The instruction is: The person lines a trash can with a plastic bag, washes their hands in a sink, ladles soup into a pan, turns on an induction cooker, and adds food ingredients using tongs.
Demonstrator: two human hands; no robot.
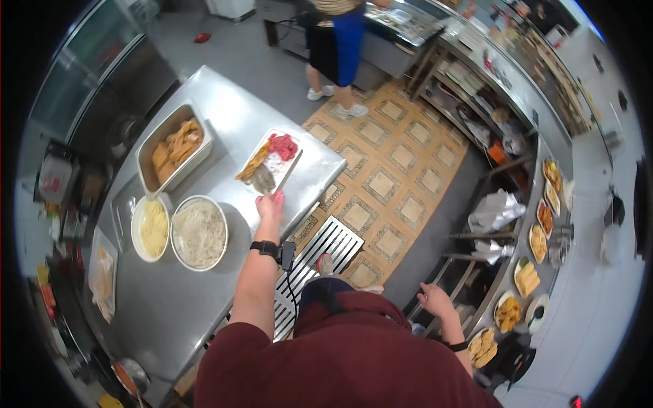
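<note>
My left hand (271, 204) is at the near end of a white tray (291, 165) on the steel table, its fingers closed at the rim. Pink-red sliced meat (282, 147), yellow-brown strips (256, 164) and greyish pieces that look like shrimp (262, 181) lie in the tray. Away from the table, my right hand (437, 301) hangs low beside the shelving, holding nothing, its fingers loosely apart.
The steel table (170, 313) also bears a deep metal pan (173, 178) of brown sheets, a bowl of yellow shreds (151, 228) and a bowl of pale noodles (198, 234). Plated dishes (508, 311) line the right counter. A person (338, 51) stands beyond the table.
</note>
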